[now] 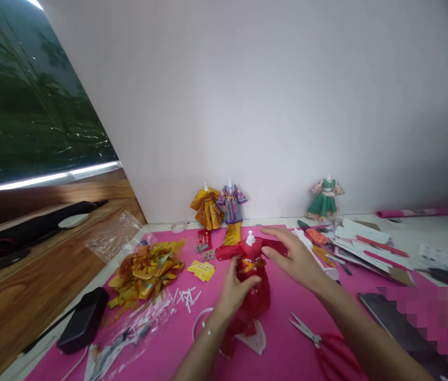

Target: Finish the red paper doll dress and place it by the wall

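A small white mannequin wearing a red paper dress (252, 275) stands on the pink mat (287, 349) in front of me. My left hand (234, 290) pinches the dress at its waist, by a gold sash. My right hand (293, 256) holds the dress's right sleeve, fingers spread over it. Both hands touch the red dress.
Against the wall stand a gold dress (207, 207), a purple dress (231, 203) and a green dress (325, 200). A heap of gold foil scraps (146, 270) lies left. Red-handled scissors (322, 341) lie near right. Paper sheets (366, 243), a black box (83, 320).
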Demonstrator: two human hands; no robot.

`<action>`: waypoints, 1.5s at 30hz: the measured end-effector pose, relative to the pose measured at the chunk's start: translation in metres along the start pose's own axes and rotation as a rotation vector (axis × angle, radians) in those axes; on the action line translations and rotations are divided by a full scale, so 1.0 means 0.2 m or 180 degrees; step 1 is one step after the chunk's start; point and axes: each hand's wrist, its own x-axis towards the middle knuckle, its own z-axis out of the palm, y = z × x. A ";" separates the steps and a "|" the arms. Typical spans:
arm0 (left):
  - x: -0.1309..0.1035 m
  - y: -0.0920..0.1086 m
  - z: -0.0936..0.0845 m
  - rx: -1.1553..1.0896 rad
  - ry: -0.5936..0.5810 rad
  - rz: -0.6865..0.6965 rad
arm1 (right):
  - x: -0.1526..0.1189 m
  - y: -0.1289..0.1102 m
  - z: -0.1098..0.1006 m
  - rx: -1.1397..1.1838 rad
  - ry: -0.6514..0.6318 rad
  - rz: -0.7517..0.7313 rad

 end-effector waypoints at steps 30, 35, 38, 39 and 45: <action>-0.15 0.03 -0.18 -0.0638 0.1775 -0.0071 | 0.13 0.02 0.06 0.0070 -0.0491 0.0225; -0.06 0.22 -0.21 0.0390 0.1897 0.0957 | 0.08 0.15 -0.03 0.0539 -0.0317 0.0730; 0.03 0.36 -0.16 0.1080 0.0986 0.1293 | 0.02 0.22 -0.07 0.0610 -0.0356 0.0912; 0.06 0.40 -0.14 0.1272 0.0672 0.1334 | 0.00 0.23 -0.08 0.0598 -0.0387 0.0938; 0.20 0.43 -0.01 0.2067 -0.0295 0.1240 | -0.09 0.28 -0.10 -0.0110 -0.0616 0.1125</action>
